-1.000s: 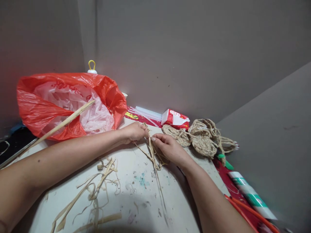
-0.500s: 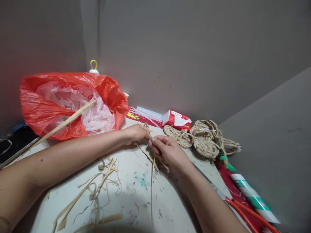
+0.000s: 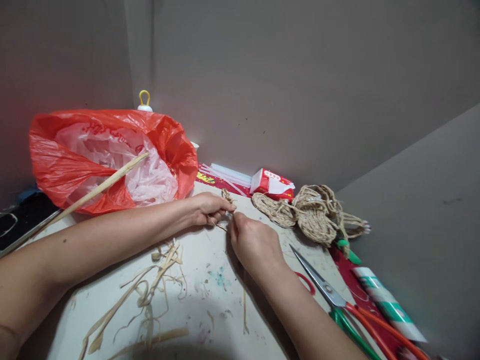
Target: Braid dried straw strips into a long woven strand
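Near the middle of the white tabletop, my left hand pinches a small braided straw piece, whose top pokes up above the fingers. My right hand is curled into a fist right against the left fingertips, back of the hand toward me. Its fingers close on a straw strand at the end of the braided piece; most of that strand is hidden by the fist. A thin loose straw end hangs below the right wrist. Dry straw scraps lie below my left forearm.
A red plastic bag with a long straw stalk across it stands at back left. Woven straw shoes and a tissue pack lie at back right. Scissors and a green-white roll lie right of my right forearm.
My right hand has turned over into a fist and shifted slightly down, its forearm moving left and uncovering the scissors. The long strand that hung between the hands is now mostly hidden.
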`<state>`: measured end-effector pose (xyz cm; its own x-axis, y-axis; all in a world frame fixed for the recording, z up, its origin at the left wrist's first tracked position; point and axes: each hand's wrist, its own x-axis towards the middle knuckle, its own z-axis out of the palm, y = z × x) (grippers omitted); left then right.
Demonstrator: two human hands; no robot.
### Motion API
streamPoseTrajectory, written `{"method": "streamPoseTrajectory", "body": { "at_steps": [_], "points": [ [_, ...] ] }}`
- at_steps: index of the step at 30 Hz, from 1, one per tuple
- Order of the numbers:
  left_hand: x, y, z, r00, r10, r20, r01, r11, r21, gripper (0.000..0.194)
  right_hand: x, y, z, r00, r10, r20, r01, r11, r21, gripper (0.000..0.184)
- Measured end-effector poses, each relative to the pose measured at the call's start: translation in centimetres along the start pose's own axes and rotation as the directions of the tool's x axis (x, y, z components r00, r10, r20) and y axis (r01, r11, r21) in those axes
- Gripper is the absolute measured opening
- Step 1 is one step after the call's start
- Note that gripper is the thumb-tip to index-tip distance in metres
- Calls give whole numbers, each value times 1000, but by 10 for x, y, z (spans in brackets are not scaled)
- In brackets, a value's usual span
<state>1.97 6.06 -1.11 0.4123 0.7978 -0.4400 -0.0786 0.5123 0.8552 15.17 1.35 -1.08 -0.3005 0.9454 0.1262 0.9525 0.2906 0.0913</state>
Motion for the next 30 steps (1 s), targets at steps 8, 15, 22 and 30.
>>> {"method": "streamPoseTrajectory", "body": {
  "at_steps": [8, 15, 22, 30],
  "points": [
    [-2, -7, 9, 987, 93, -132, -93, 996, 4, 20, -5, -7, -3, 996, -77, 39, 81, 990, -118, 24],
    [-2, -6, 10, 990, 65, -127, -65, 998, 11, 24, -9, -15, -5, 989, -142, 45, 147, 982, -120, 28],
    [-1, 3, -2, 993, 69, -99, -71, 997, -15, 26, -21, -15, -21, 956, -290, 35, 269, 922, 279, 28],
    [1, 3, -16, 997, 68, -19, -68, 997, -22, 20, 10, 26, -19, 950, 314, -9, -95, 313, 945, 25]
  ]
}}
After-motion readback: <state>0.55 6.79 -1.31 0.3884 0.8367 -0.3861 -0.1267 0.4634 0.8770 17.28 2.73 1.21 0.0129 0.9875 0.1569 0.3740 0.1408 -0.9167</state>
